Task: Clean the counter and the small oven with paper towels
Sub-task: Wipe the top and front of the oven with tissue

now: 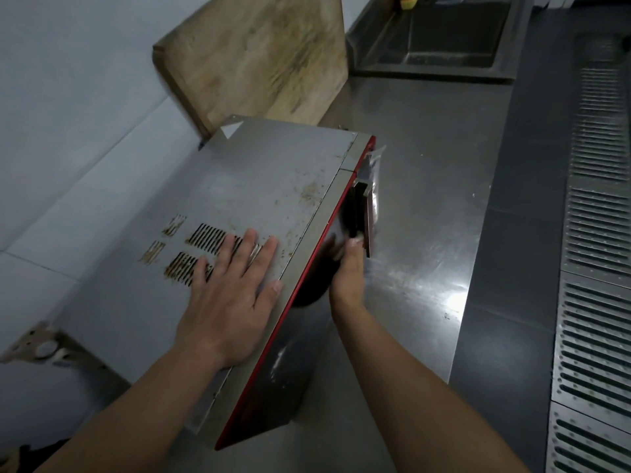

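At the centre of the frame the small oven [273, 206] is kept on the steel tabletop [426, 206]. It is steadied by the left hand [232, 295], laid flat with straight fingers on its stained top. The door handle [367, 213] is reached by the right hand [348, 271]; whether it is gripped cannot be told, because of blur. No paper towel is seen.

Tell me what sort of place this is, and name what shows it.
Probably a commercial or shared kitchen. A stainless steel counter runs to a built-in sink, a worn wooden cutting board leans on the wall, and a small oven sits on the counter.
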{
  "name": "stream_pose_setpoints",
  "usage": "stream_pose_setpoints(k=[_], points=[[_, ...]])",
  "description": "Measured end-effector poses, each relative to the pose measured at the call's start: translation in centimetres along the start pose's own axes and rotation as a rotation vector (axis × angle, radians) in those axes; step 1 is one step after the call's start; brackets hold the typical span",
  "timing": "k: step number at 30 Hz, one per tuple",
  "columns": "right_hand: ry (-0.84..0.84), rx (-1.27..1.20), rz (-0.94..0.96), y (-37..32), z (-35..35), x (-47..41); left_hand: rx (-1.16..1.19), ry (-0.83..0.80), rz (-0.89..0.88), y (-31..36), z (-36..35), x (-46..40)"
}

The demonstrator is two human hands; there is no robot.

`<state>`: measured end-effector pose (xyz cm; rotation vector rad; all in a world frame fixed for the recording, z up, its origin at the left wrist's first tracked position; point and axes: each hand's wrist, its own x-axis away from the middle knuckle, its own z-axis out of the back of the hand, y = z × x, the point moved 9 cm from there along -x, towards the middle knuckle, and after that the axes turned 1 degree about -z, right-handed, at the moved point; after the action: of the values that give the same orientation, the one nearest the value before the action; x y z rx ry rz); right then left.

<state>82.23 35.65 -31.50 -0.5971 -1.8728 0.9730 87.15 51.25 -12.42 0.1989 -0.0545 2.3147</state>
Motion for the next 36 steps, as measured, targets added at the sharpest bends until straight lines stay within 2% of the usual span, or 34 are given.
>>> stream_pose_setpoints(k=[2,5,8,10,14,17,20,22,25,29,32,36], points=[[-0.012,-0.071,-0.118,3.0,0.9,-1.0,0.005,-0.002,0.003,-0.1,0.0,0.0],[-0.015,-0.100,-0.262,3.5,1.6,-0.5,0.005,-0.007,0.003,-0.1,0.0,0.1],[-0.030,-0.108,-0.259,1.9,1.5,-0.5,0.011,-0.016,0.004,-0.1,-0.1,0.1],[-0.046,-0.157,-0.187,0.2,1.0,0.1,0.018,-0.014,0.003,-0.1,-0.1,0.1],[-0.044,-0.149,0.092,-5.2,-0.9,2.4,0.025,-0.003,-0.001,-0.1,-0.1,0.1],[-0.038,-0.023,0.320,-9.5,-2.0,4.4,0.025,0.007,-0.001,-0.1,-0.1,0.0],[-0.055,0.132,0.472,-9.6,-1.9,5.1,0.023,0.003,0.002,-0.2,-0.1,0.0],[-0.058,0.170,0.404,-6.7,-1.0,4.0,0.031,-0.001,0.003,-0.1,-0.1,0.0],[-0.061,0.115,0.065,-0.2,0.7,1.5,0.037,-0.005,-0.001,0.0,-0.1,0.0],[-0.068,-0.088,-0.268,5.1,2.3,2.5,0.040,-0.002,-0.002,-0.2,-0.2,-0.1],[-0.073,-0.144,-0.278,5.3,1.8,4.7,0.048,0.005,-0.002,-0.2,-0.2,0.0],[-0.073,-0.103,0.003,0.7,0.1,9.0,0.060,0.022,-0.013,-0.1,-0.2,-0.1]])
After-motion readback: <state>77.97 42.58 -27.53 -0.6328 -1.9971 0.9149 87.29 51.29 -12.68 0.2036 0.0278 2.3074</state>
